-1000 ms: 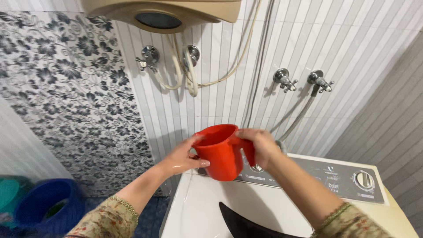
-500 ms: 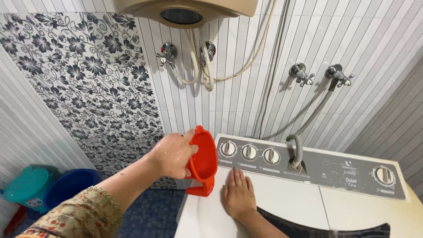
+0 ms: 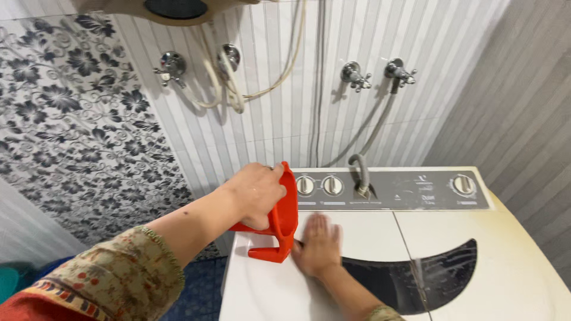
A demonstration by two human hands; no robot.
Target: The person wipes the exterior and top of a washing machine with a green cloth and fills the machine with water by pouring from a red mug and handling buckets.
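**Red plastic mug tipped at the corner of a washing machine**

Red plastic fills the middle of the view: a mug held on its side over the rear left corner of a white twin-tub washing machine, its handle pointing down and touching or just above the lid. The person's left hand is clamped around the mug's body, fingers wrapped over the top and the thumb below, the forearm coming in from the lower left in a patterned sleeve. The right hand lies flat and open on the white lid just beside the mug, fingers spread and slightly blurred, holding nothing.

Behind the hands runs the machine's grey control panel with round dials at both ends. A grey hose climbs from the panel to one of two chrome taps on the white ribbed wall. Further left, two more taps feed pale hoses below a beige water heater at the top edge. A dark curved window shows in the lid near the right hand. Black-and-white floral tiles cover the wall on the left.
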